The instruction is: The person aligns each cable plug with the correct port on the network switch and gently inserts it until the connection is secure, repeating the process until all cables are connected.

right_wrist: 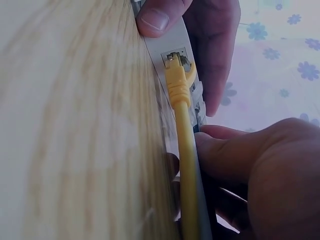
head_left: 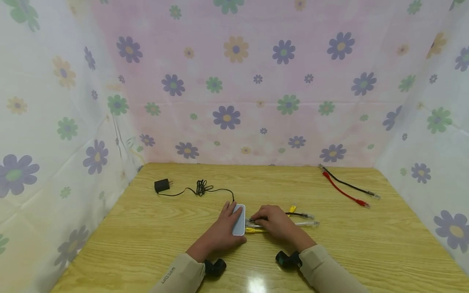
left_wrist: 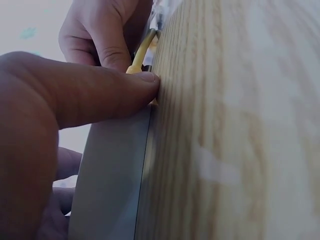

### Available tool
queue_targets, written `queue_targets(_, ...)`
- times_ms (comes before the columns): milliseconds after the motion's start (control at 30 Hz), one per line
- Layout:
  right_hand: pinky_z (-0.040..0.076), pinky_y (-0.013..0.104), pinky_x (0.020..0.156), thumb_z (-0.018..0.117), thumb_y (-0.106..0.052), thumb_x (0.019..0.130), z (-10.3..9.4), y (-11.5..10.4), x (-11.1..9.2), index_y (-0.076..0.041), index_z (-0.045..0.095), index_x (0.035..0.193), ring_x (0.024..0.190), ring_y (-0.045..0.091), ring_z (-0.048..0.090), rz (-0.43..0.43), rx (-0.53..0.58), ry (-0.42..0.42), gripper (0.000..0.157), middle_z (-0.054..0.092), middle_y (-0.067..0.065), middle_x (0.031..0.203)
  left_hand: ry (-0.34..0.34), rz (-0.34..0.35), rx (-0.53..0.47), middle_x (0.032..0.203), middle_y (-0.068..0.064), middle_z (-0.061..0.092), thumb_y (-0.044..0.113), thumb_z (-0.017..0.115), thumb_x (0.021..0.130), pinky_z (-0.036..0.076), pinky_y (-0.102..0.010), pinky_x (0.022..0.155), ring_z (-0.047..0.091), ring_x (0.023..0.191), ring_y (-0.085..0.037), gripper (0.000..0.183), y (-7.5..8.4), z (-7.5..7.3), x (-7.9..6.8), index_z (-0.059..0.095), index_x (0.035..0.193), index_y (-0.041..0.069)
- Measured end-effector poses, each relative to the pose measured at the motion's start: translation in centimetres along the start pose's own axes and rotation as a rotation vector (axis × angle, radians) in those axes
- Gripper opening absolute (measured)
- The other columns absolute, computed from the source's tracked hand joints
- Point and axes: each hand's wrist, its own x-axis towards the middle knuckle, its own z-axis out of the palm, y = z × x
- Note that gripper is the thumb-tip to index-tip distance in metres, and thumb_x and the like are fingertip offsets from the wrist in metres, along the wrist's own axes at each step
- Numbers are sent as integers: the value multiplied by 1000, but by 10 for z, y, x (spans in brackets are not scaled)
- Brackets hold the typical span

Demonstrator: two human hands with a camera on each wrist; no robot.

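A flat white network switch (head_left: 239,228) lies on the wooden table, held by my left hand (head_left: 223,230) with the thumb at its near end and the fingers across the top and far side. Along its right side is a row of ports. A yellow network cable (right_wrist: 186,145) has its plug in the port nearest the thumb. My right hand (head_left: 274,221) pinches a black network cable (head_left: 302,214) close to the ports, its plug mostly hidden by the fingers. A white network cable (head_left: 305,224) runs between the black and yellow ones, under the right hand.
A black power adapter (head_left: 161,186) lies at the back left, its bundled cord (head_left: 202,188) leading to the switch. Toward the back right are a red cable (head_left: 344,192) and another black cable (head_left: 351,185). Flowered cloth (head_left: 253,93) hangs around the table.
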Motion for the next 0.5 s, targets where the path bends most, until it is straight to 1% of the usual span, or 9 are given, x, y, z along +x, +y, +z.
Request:
queue_targets(233, 50, 26, 76, 62, -14, 94, -1, -1, 1, -16, 75, 108, 88, 11, 63, -13, 5, 4, 19, 68, -6, 95, 5, 10, 4, 163, -15, 10, 38, 70, 85, 32, -58, 108, -1, 151, -37, 88, -1, 0, 0, 25, 155, 10)
queue_targets(500, 50, 25, 75, 63, -14, 93, 0, -1, 3, -17, 75, 107, 87, 9, 63, -38, 3, 17, 19, 68, -6, 95, 11, 13, 8, 163, -16, 10, 37, 71, 85, 29, -59, 109, 0, 151, -37, 88, 1, 1, 0, 25, 155, 9)
